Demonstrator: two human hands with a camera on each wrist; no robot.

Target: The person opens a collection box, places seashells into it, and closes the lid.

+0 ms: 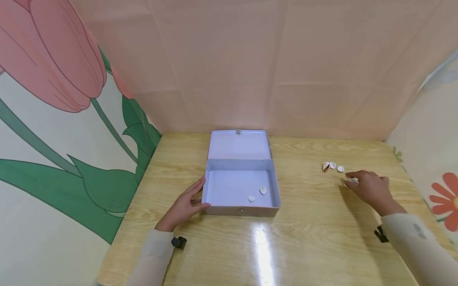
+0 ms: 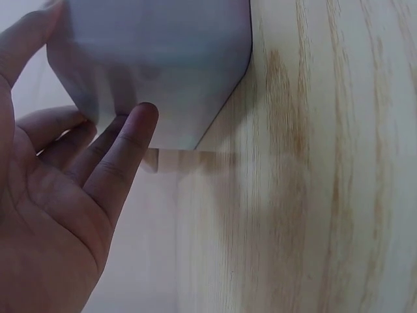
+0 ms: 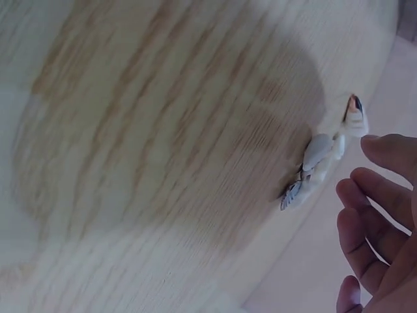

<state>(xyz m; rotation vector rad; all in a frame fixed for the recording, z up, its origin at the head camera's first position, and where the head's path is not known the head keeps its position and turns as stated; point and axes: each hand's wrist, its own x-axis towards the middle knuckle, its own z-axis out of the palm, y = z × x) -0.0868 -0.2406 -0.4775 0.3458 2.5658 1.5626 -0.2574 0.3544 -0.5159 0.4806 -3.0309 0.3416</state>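
Note:
A metal box stands with its lid swung back and two white seashells lying inside. My left hand is at its left side, with fairly straight fingers against the wall and the thumb by the front corner. The left wrist view shows those fingers along the box's outer wall. On the right of the table, my right hand reaches low over a small group of seashells. In the right wrist view its fingers are loosely bent and apart, beside a pale shell and a striped one.
The wooden table carries the box and shells. A pinkish cloth hangs along its back edge. Walls with painted flowers stand on both sides.

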